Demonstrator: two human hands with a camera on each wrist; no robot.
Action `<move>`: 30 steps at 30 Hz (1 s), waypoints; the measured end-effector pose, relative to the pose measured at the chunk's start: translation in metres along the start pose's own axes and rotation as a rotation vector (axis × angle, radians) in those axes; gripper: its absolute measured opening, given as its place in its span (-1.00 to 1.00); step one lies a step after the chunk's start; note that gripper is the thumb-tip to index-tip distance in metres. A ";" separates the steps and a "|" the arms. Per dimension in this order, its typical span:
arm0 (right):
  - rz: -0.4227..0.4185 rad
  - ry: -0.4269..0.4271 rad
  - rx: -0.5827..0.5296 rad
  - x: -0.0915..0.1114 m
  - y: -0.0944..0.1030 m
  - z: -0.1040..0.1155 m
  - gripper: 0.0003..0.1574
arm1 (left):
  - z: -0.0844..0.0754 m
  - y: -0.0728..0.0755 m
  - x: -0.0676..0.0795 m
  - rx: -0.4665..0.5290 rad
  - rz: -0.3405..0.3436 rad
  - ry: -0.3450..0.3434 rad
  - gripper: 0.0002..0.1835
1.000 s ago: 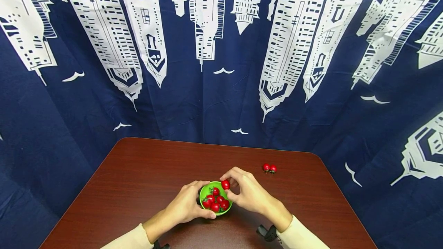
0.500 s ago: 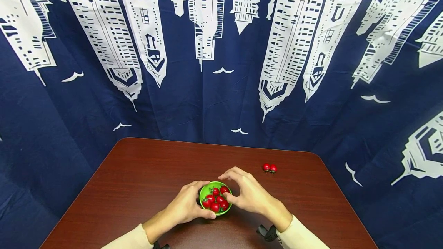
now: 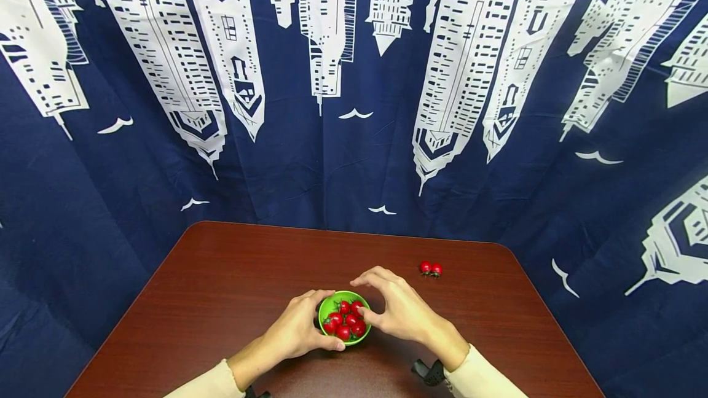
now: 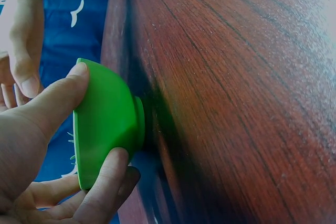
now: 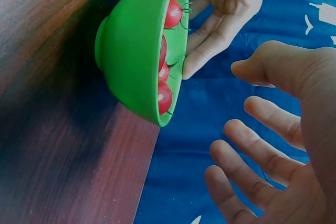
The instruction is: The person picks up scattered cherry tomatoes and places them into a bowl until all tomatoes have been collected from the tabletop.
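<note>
A small green bowl [image 3: 325, 307] holds several red cherry tomatoes [image 3: 343, 331] with green stems. My left hand [image 3: 298, 324] grips the bowl from the left, thumb at the near rim and fingers round the far side. In the left wrist view the thumb and fingers [image 4: 107, 179] press on the outside of the green bowl [image 4: 107, 114]. Over the bowl's right side hovers my right hand [image 3: 401, 309], thumb and fingers spread apart with nothing between them. The right wrist view shows its fingers [image 5: 262, 156] apart from the bowl [image 5: 134, 51].
Two more cherry tomatoes [image 3: 431, 269] lie together on the brown wooden table [image 3: 249, 263], toward the back right. Behind the table's far edge hangs a dark blue cloth [image 3: 298, 183] with white building prints.
A second ago my right hand pinched a cherry tomato above the bowl's rim. That tomato dropped into the bowl, and the fingers parted. My left hand kept its grip on the bowl.
</note>
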State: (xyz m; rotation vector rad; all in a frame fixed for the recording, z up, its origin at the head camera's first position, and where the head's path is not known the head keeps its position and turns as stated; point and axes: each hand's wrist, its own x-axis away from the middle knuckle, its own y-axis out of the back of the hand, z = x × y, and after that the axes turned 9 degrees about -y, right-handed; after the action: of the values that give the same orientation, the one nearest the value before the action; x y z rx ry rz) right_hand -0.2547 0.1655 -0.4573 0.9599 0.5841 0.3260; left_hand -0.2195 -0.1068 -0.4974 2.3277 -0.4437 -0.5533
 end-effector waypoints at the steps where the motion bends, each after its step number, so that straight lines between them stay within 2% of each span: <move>1: -0.002 -0.002 0.002 0.000 0.000 -0.001 -0.38 | 0.000 0.000 0.000 0.000 0.000 0.001 0.10; 13: -0.043 -0.039 -0.002 0.002 0.007 -0.022 -0.37 | 0.001 -0.001 -0.001 0.008 0.002 0.005 0.09; 30: -0.157 -0.130 0.023 0.006 0.014 -0.069 -0.34 | 0.000 -0.002 0.000 -0.009 -0.023 -0.003 0.10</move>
State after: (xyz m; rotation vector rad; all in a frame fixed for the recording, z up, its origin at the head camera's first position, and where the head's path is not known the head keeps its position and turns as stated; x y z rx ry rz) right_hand -0.2916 0.2223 -0.4780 0.9439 0.5416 0.1164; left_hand -0.2193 -0.1057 -0.4988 2.3261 -0.4157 -0.5693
